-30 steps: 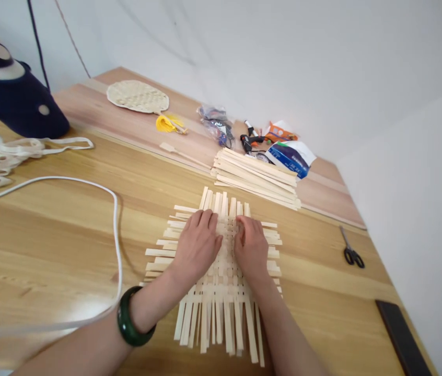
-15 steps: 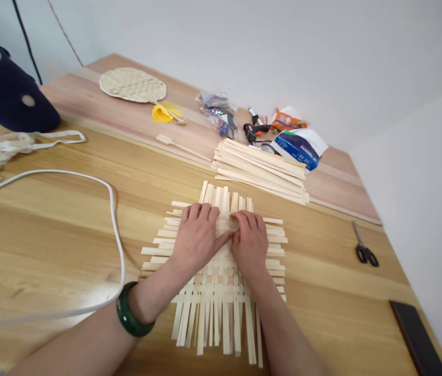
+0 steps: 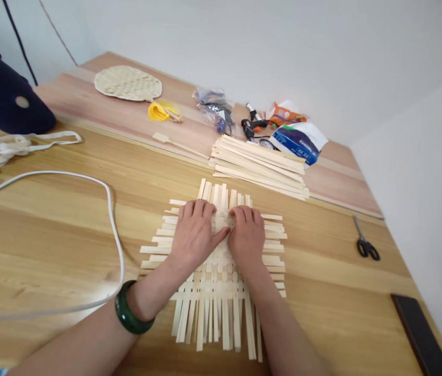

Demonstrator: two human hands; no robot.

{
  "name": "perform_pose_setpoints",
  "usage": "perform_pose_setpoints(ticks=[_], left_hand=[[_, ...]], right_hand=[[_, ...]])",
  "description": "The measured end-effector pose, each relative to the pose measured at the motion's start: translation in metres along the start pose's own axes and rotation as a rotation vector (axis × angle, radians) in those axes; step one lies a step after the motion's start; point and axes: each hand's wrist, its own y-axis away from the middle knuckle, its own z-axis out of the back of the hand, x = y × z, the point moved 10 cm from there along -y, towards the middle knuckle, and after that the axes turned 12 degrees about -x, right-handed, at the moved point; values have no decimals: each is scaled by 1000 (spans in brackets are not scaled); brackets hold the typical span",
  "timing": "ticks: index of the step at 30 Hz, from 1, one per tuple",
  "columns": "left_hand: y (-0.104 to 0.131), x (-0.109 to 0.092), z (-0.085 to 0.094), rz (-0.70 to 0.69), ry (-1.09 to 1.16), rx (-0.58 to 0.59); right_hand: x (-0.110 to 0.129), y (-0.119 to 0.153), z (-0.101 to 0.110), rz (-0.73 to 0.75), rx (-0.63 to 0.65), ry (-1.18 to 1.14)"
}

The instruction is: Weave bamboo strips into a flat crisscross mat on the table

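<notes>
A lattice of pale flat strips (image 3: 219,288) lies on the wooden table, its strips crossing over and under one another with loose ends on all sides. On its upper left part rests my left hand (image 3: 194,230), palm down, thumb stretched toward the middle, other fingers slightly bent, with a green bangle on the wrist. My right hand (image 3: 246,235) lies on the upper right part, its fingers curled down against the strips and the thumb mostly hidden. Whether its fingertips pinch a strip is not visible. A small gap separates the hands.
Behind the lattice lies a pile of loose strips (image 3: 260,166). Scissors (image 3: 365,245) and a dark block (image 3: 420,334) are at the right. A white cable (image 3: 111,209) curves at the left. A woven fan (image 3: 128,82), yellow cord (image 3: 160,111) and glue gun (image 3: 253,127) lie farther back.
My right thumb has drawn in beneath the right hand, and the gap between the hands looks slightly changed. The whole view has shifted a little; the lattice keeps its place on the table.
</notes>
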Motion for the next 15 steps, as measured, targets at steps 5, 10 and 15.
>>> perform_pose_setpoints(ticks=[5,10,15], left_hand=[[0,2,3,7,18,-33],[0,0,-1,-1,8,13],[-1,0,-1,2,-17,24]], right_hand=[[9,1,9,64,-54,-114],[7,1,6,49,-35,-146],[6,1,-2,44,3,-73]])
